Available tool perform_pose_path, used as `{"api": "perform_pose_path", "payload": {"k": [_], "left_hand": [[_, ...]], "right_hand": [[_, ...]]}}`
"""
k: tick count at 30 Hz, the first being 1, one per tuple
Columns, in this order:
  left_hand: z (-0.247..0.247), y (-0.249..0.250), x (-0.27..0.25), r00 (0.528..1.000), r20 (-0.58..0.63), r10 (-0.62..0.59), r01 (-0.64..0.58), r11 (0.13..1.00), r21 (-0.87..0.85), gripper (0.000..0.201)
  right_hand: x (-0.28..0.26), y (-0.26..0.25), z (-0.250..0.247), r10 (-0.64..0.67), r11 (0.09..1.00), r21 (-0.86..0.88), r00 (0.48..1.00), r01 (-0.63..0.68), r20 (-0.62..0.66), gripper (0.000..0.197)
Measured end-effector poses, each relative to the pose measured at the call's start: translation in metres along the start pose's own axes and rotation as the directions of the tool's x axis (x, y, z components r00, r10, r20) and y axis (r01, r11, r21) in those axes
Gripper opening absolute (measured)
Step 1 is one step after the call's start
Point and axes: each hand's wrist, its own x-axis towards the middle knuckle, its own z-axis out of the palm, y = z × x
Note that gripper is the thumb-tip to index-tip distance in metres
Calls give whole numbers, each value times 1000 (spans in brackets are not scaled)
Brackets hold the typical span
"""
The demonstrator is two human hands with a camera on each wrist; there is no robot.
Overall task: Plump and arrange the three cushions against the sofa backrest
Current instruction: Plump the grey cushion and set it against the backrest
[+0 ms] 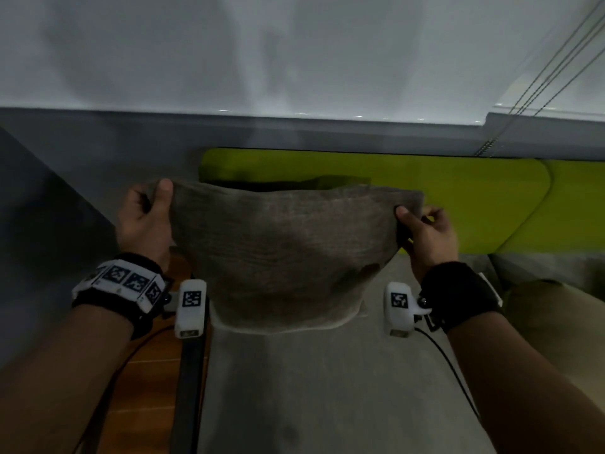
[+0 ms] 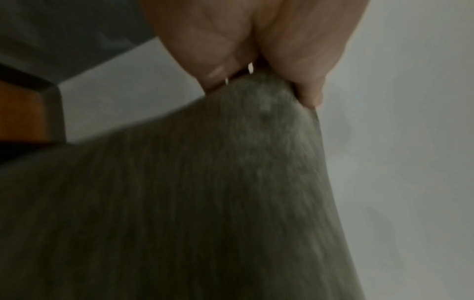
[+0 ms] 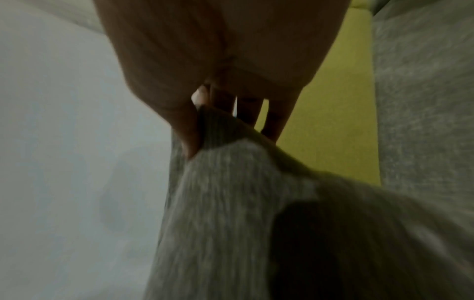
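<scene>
A grey-brown knitted cushion (image 1: 281,253) hangs in the air above the grey sofa seat (image 1: 327,388), held by its two top corners. My left hand (image 1: 147,217) pinches the top left corner, thumb in front. My right hand (image 1: 422,227) pinches the top right corner. In the left wrist view the cushion (image 2: 205,203) fills the lower frame, with my left hand (image 2: 256,67) curled over its corner. In the right wrist view my right hand (image 3: 218,113) grips the cushion (image 3: 231,213) between thumb and fingers. The green backrest (image 1: 425,198) runs behind the cushion. A second cushion (image 1: 556,319) lies on the seat at right.
A pale wall (image 1: 294,54) rises behind the sofa, with a grey ledge (image 1: 327,132) below it. Thin cords (image 1: 550,70) hang at the upper right. Wooden floor (image 1: 154,371) and the sofa's dark frame edge (image 1: 190,388) lie at the lower left.
</scene>
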Motion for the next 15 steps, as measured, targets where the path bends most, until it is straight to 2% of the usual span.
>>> {"api": "perform_pose_path", "payload": {"k": [3, 5, 7, 10, 12, 15], "left_hand": [[-9, 4, -1, 990, 96, -103, 115, 986, -119, 32], [-15, -1, 0, 978, 147, -149, 171, 974, -147, 24], [-16, -5, -1, 978, 192, -85, 91, 996, -21, 26], [-13, -4, -5, 993, 111, -45, 42, 999, 27, 46], [-10, -3, -3, 997, 62, -52, 52, 999, 4, 47], [-9, -13, -7, 967, 134, -218, 237, 960, -150, 34]], "right_hand": [[8, -7, -10, 84, 996, 2, 988, -85, 127, 29], [9, -12, -13, 80, 997, 2, 988, -81, 133, 16], [9, -16, -15, 33, 999, -6, 997, -33, 67, 10], [15, -16, -15, -32, 998, -48, 997, 29, -76, 31], [15, -18, -13, -40, 997, -64, 995, 34, -93, 37], [11, -5, -17, 85, 996, 37, 996, -85, -17, 40]]}}
